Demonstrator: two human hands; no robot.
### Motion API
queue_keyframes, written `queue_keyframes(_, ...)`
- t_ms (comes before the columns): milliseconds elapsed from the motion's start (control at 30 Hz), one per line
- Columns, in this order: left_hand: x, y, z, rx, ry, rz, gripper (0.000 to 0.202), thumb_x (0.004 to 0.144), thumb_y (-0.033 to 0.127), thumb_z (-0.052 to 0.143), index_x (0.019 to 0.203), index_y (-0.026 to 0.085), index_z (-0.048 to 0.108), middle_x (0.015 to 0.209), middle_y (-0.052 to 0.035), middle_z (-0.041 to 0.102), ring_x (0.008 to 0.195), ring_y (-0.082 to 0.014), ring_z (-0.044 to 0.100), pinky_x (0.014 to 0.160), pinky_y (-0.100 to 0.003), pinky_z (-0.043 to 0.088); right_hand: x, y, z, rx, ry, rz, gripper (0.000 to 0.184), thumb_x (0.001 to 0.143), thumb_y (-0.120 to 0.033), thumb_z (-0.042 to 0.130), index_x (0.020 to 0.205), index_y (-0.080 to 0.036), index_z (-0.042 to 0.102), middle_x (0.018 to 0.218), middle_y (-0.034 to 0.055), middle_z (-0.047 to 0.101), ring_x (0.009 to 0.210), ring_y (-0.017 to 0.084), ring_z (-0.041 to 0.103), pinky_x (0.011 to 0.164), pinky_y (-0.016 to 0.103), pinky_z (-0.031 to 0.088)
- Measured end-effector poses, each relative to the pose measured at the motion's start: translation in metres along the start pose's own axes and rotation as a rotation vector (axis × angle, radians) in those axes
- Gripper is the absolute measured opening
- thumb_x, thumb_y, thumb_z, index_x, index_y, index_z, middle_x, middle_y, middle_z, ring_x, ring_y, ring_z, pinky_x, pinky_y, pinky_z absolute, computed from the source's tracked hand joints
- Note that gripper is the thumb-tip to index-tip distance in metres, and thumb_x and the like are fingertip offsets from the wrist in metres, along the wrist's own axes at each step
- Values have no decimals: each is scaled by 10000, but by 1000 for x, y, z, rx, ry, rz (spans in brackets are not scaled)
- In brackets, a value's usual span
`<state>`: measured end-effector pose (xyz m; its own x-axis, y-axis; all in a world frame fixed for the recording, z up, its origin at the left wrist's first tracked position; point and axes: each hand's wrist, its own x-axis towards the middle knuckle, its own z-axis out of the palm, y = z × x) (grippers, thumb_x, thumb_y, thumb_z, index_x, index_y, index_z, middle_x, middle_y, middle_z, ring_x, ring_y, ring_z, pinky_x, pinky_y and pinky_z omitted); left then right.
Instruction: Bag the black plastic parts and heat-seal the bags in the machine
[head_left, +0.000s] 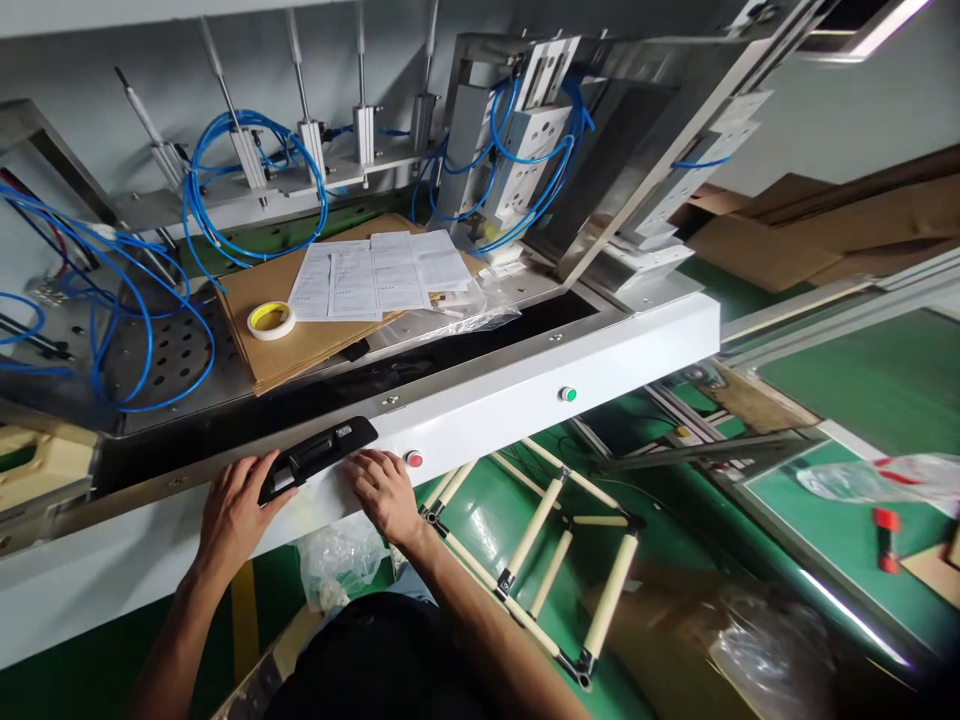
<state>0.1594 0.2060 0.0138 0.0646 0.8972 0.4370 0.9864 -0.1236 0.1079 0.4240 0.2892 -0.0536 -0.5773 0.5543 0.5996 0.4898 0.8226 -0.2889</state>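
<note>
A long black plastic panel [319, 452], like a car door switch bezel with a recess and small silver inserts, lies tilted on the metal front edge of the machine. My left hand [236, 505] is closed around its left end, fingers over the top and thumb at the lower side. Beside the panel's right end, my right hand [382, 490] rests on the white front ledge [487, 405], its fingers loosely bent and slightly apart. Its fingertips are close to the panel's lower edge; whether they touch it I cannot tell. A red button [413, 459] sits just right of that hand.
Behind the ledge, cardboard [274, 355] carries printed sheets [375, 275] and a tape roll [271, 320]. Blue air hoses [255, 190] loop around the cylinders. A green button [568, 395] is farther right. A cream tube frame [540, 530] stands below, near a plastic bag [341, 555].
</note>
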Motion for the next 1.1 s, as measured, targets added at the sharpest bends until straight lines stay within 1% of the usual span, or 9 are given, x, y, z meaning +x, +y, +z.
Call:
queue_keyframes(367,9,3,7,24,-44,19,515,1051,569,544,1401,196,601,1134,-117,722,995,-305,679,843,-428,508,12,-12,-20,-6,27,-16,218,1076,-159,505,1170,-212,693,1132,73,787,1133,212,653,1095,412,438)
queue_keyframes(500,3,6,-9,-84,20,-12,556,1051,540,555,1486,195,517,1363,-152,679,1214,-328,653,1014,-470,520,30,-17,-28,-45,33,-24,203,1055,-140,514,1156,-195,681,1089,84,780,1122,226,644,1048,402,449)
queue_keyframes(600,-16,10,-22,-152,55,23,629,998,572,644,1471,181,501,1484,-172,618,1370,-360,581,1149,-531,471,41,-15,-29,-89,17,-46,186,1046,-146,519,1133,-184,680,1128,106,773,1149,241,635,1027,405,456)
queue_keyframes(667,-31,12,-25,-119,41,79,474,1000,475,681,1363,195,563,1477,-159,629,1394,-362,573,1187,-555,447,45,-12,-28,-89,2,-69,184,1050,-147,509,1120,-184,674,1173,115,770,1203,249,627,1056,421,455)
queue_keyframes(733,-43,12,-23,-97,57,108,186,1032,259,631,1213,219,617,1413,-125,671,1366,-325,604,1186,-532,460,48,-9,-27,-71,-16,-93,187,1053,-144,496,1122,-186,664,1216,118,765,1275,258,611,1104,445,444)
queue_keyframes(833,-49,8,-19,-130,189,30,163,1027,92,553,1080,221,637,1272,-110,707,1264,-276,658,1107,-465,528,51,-6,-26,-39,-55,-109,189,1047,-141,482,1120,-190,649,1232,123,759,1311,265,606,1146,472,434)
queue_keyframes(933,-50,5,-20,-84,266,-23,53,1019,202,641,1070,200,656,1204,-136,699,1188,-302,665,1014,-457,552,53,-5,-26,-20,-64,-106,192,1034,-136,471,1118,-181,638,1203,133,759,1260,263,634,1149,475,441)
queue_keyframes(1033,-59,12,-14,100,264,-11,223,966,382,760,1046,189,683,1090,-139,704,1025,-316,668,892,-453,527,53,-4,-25,-21,-58,-110,193,1028,-140,475,1127,-174,637,1194,139,758,1251,267,640,1149,471,440)
queue_keyframes(1100,-69,18,-5,198,257,-33,243,954,405,778,1045,191,706,1009,-122,704,921,-292,650,831,-426,491,50,-4,-24,-14,-66,-104,196,1025,-143,483,1131,-183,643,1207,136,758,1277,270,631,1154,473,434)
